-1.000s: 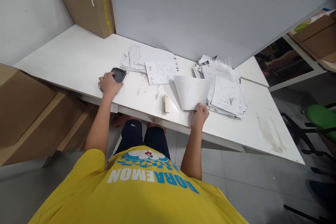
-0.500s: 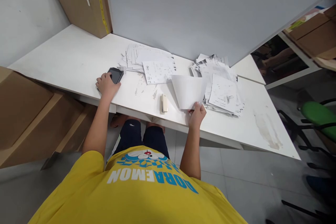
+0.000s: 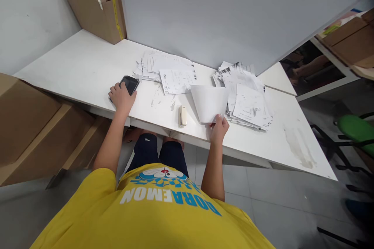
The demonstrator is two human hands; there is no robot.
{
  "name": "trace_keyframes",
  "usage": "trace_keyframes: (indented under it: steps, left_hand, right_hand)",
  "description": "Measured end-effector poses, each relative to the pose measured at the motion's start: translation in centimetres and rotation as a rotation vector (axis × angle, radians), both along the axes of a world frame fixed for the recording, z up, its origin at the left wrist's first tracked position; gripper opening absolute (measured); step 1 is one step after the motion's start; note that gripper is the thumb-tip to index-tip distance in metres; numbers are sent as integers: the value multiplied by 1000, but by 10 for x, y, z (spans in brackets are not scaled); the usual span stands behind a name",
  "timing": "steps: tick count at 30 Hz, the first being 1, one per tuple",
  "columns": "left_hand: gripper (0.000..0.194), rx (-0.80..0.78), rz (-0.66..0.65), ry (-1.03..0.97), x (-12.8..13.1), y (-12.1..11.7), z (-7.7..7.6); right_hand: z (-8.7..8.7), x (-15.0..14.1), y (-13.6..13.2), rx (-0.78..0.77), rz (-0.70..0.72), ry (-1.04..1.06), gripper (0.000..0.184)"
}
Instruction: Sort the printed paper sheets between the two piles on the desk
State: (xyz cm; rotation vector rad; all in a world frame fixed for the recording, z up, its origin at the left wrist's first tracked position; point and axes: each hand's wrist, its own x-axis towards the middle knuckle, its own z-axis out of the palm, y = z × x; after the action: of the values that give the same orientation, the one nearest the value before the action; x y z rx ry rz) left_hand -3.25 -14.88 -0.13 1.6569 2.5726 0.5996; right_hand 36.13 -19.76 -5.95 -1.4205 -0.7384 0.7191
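Holding, left hand (image 3: 121,99): 1 black phone (image 3: 131,83), lying screen up towards the left of the white counter (image 3: 76,62); fingers curled over its near end, thumb at its right side.
Holding, right hand (image 3: 219,127): 1 sheet of white paper (image 3: 208,103), pinched at its near edge between thumb and fingers, thumb uppermost. Sheet bowed; whether its far edge touches the counter, cannot tell.
Stapler (image 3: 183,116), 1, cream, lying on the counter between the 2 hands, nearer the right, just beside the sheet.
Left paper pile (image 3: 172,63), 1, loosely stacked, beyond the stapler and near the phone; 1 printed page askew on its near right part.
Right paper pile (image 3: 249,103), 1, edges uneven, printed pages on top, just right of the held sheet.
Cardboard box (image 3: 90,9), 1, banded with yellow tape, standing at the far left of the counter.
Partition (image 3: 193,11), 1, pale grey, rising behind both piles.
Chair (image 3: 355,129), 1, green seat, beyond the counter's right end.
Shirt (image 3: 157,223), 1, yellow, lettered blue and white, worn by the person.
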Motion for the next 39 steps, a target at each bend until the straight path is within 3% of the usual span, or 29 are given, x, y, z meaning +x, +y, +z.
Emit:
trace_keyframes:
  steps: [12,39]
  left_hand:
    - [68,-29,20,-23,-10,8,-5]
    - [72,-23,24,-40,-8,1,2]
  right_hand:
    - [0,-1,2,-15,-3,-3,51]
    - [-1,1,3,-11,-3,-40,51]
